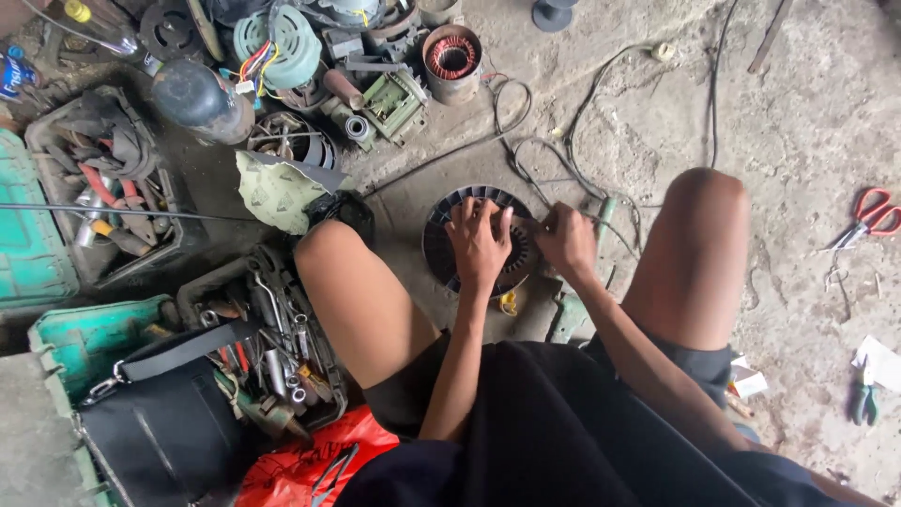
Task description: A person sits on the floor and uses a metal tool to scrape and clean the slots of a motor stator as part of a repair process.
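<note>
In the head view, a dark round motor stator [479, 242] is seen on the concrete floor [798, 141] between the knees. The left hand [477, 242] is spread flat on it, grip open. The right hand [566, 239] is closed at its right edge; what is gripped cannot be told. Red-handled scissors [875, 218] lie well apart.

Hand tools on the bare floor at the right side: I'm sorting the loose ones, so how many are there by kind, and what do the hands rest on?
Scissors, red handles: 1
Pliers, green handles: 1
Total: 2

The left hand lies flat on the round dark stator; the right hand is at its edge.
</note>
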